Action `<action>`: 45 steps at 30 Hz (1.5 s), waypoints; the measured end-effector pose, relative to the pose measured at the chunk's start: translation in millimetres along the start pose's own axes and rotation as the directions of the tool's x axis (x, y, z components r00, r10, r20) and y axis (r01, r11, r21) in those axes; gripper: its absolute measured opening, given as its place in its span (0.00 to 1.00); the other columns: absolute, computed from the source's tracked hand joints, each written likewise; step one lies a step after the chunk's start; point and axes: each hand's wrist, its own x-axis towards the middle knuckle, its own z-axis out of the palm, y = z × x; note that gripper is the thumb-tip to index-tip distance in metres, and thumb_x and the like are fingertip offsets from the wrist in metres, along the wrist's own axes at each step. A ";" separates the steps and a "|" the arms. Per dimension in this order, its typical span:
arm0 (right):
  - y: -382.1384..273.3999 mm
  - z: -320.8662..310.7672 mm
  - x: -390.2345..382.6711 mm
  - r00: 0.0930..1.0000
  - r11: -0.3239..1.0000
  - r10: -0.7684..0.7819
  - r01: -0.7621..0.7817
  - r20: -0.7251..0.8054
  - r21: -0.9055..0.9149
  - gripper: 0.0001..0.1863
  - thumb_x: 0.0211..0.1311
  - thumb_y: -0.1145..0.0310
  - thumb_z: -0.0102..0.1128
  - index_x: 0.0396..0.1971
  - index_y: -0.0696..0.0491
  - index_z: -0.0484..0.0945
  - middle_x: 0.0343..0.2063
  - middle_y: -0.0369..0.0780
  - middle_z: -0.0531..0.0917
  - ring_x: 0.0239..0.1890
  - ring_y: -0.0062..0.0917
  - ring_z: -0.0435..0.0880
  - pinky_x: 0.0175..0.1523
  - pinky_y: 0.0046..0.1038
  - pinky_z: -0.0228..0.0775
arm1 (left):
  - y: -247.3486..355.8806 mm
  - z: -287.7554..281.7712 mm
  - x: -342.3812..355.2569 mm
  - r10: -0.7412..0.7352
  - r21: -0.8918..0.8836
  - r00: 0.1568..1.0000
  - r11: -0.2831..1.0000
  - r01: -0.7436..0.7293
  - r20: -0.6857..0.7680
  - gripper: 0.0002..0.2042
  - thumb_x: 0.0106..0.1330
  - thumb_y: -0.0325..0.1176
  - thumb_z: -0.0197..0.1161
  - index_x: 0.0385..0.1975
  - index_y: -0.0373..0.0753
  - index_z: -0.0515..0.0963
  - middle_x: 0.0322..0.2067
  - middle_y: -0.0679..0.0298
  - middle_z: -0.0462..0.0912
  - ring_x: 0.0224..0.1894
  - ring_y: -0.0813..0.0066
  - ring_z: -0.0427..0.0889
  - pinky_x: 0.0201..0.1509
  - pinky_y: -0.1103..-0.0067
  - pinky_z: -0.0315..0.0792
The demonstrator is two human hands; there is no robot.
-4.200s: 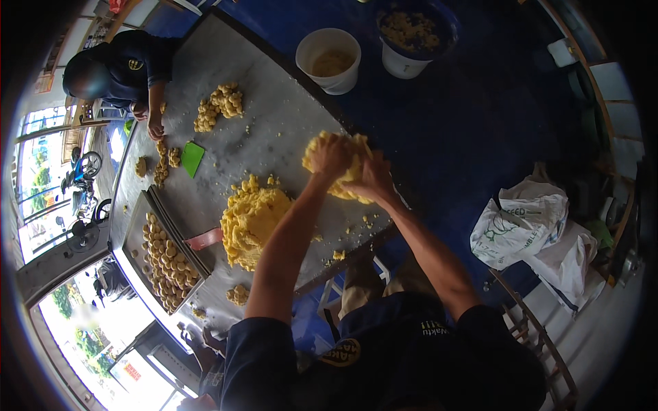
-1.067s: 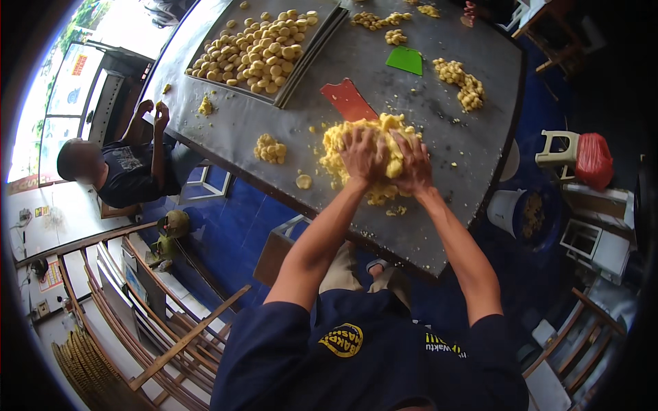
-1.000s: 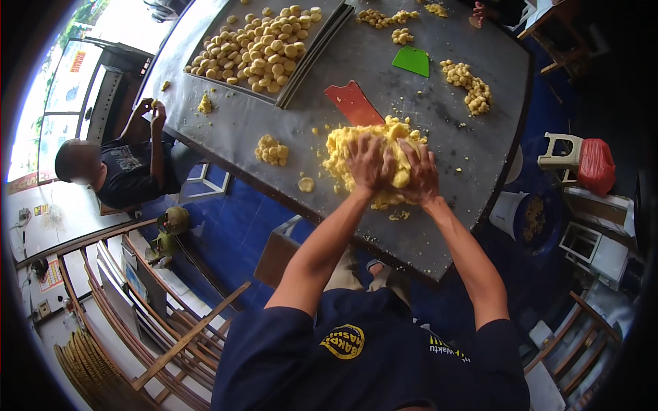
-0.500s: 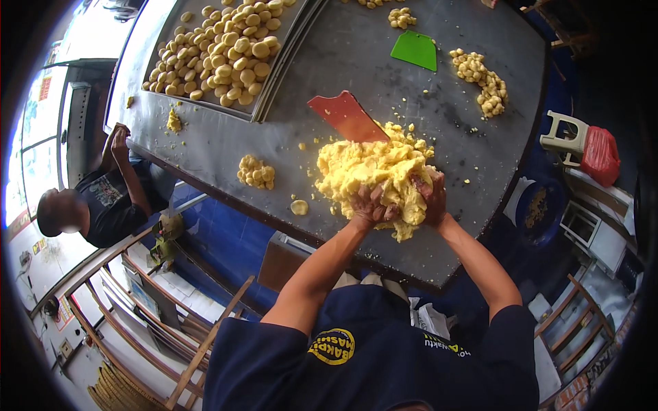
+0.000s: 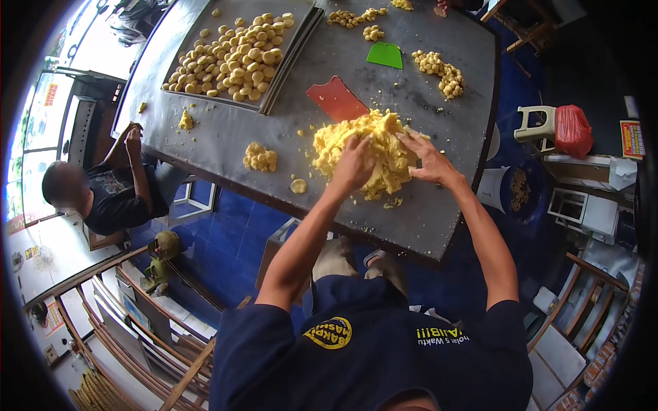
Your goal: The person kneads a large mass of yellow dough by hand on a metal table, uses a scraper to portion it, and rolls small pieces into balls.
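Note:
A crumbly mound of yellow dough (image 5: 391,154) sits near the front edge of the metal table. On its left side my left hand (image 5: 354,164) presses in, fingers bent into the dough. My right hand (image 5: 433,163) is at the right side, fingers apart and thumb spread, the fingertips touching the dough. Behind the mound a red scraper (image 5: 337,99) lies against it. Farther back rests a green scraper (image 5: 385,55). Small clusters of dough pieces (image 5: 260,157) lie to the left, beside one flat round piece (image 5: 298,185).
A tray (image 5: 296,51) at the back left holds many round dough pieces (image 5: 247,61). More clusters (image 5: 442,74) lie at the back right. Another person (image 5: 110,192) sits by the table's left side. Off the right side are a stool (image 5: 534,125) with a red bag (image 5: 573,131) and a blue basin (image 5: 524,195).
Both hands have shifted up and farther over the dough. My right hand has loosened, its fingers now spread. The view has moved, so the table appears shifted up and left.

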 end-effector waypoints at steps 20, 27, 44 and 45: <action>27.3 134.4 -24.0 0.525 0.209 0.819 0.099 -0.230 0.973 0.20 0.59 0.72 0.59 0.51 0.61 0.70 0.42 0.41 0.79 0.31 0.23 0.80 0.35 0.24 0.75 | -35.5 6.0 24.1 -0.118 -0.289 0.986 0.954 0.080 -0.119 0.20 0.68 0.33 0.54 0.56 0.32 0.64 0.37 0.55 0.79 0.31 0.68 0.78 0.36 0.73 0.72; 47.8 124.5 -25.9 0.536 0.239 0.806 0.094 -0.252 0.966 0.13 0.60 0.74 0.60 0.45 0.59 0.77 0.35 0.37 0.82 0.32 0.18 0.81 0.38 0.21 0.74 | -51.2 6.0 27.0 -0.424 -0.424 0.896 0.841 0.337 -0.130 0.21 0.69 0.34 0.51 0.57 0.30 0.60 0.44 0.41 0.76 0.45 0.51 0.78 0.49 0.65 0.70; 145.1 106.1 -9.0 0.607 0.702 0.665 -0.310 -0.435 0.641 0.22 0.60 0.58 0.53 0.50 0.56 0.77 0.46 0.44 0.81 0.48 0.33 0.79 0.57 0.32 0.67 | -33.9 22.7 -21.3 -0.377 -0.617 0.917 0.754 0.223 -0.128 0.22 0.74 0.41 0.47 0.64 0.40 0.59 0.49 0.58 0.74 0.40 0.71 0.79 0.33 0.80 0.76; 157.4 104.0 -22.5 0.561 0.824 0.566 -0.359 -0.603 0.439 0.22 0.59 0.59 0.54 0.50 0.56 0.77 0.46 0.46 0.81 0.48 0.35 0.79 0.57 0.32 0.67 | -28.5 25.3 -27.4 -0.358 -0.608 0.918 0.772 0.186 -0.173 0.22 0.74 0.40 0.47 0.64 0.40 0.59 0.49 0.58 0.74 0.40 0.71 0.79 0.33 0.80 0.76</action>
